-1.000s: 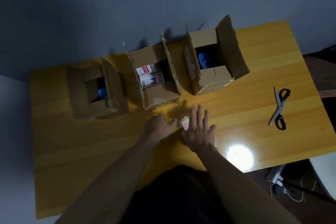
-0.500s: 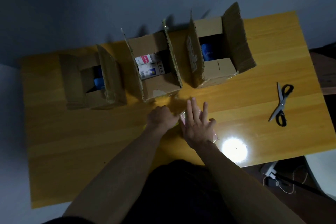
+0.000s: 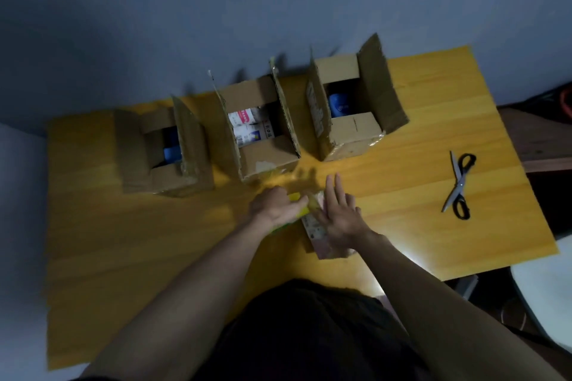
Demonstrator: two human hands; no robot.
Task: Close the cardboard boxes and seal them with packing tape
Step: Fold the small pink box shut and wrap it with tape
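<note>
A: Which step was in hand?

B: None of the three boxes [image 3: 266,133], ranged across mid-frame, was closed. Something yellow [image 3: 294,196], possibly tape, was gripped by the left hand [image 3: 275,206]; a flat packet [image 3: 315,227] at lower centre was pressed under the spread right hand [image 3: 340,219].

A: And next?

B: Flaps folded down, then tape drawn across.
</note>
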